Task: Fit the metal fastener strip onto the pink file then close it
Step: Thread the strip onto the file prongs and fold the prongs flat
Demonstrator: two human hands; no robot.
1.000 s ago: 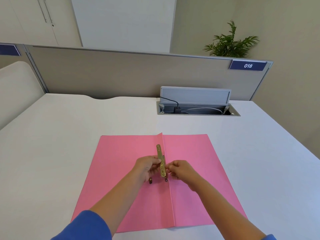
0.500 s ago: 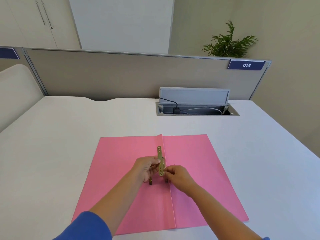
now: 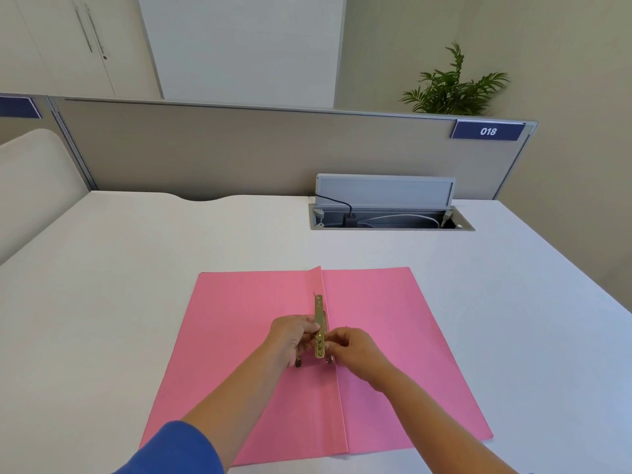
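Fitting step: the pink file (image 3: 260, 340) lies open and flat on the white desk (image 3: 171, 241), and the brass fastener strip (image 3: 319, 325) stands along its centre fold, so the fitting is in hand and the closing is not yet begun.
Left hand: the left hand (image 3: 290, 338) has its fingers pinched on the strip's middle from the left side of the fold.
Right hand: the right hand (image 3: 349, 347) has thumb and fingertips together at the strip's near end; whether they grip the strip itself or a thin prong there is too small to tell.
Loose parts: two small dark metal bits (image 3: 298, 363) lie on the file just below the hands.
Far end: a thin prong seems to poke up at the strip's far end.
Next move: likely seating the near end, then pressing the strip flat before folding one cover over.
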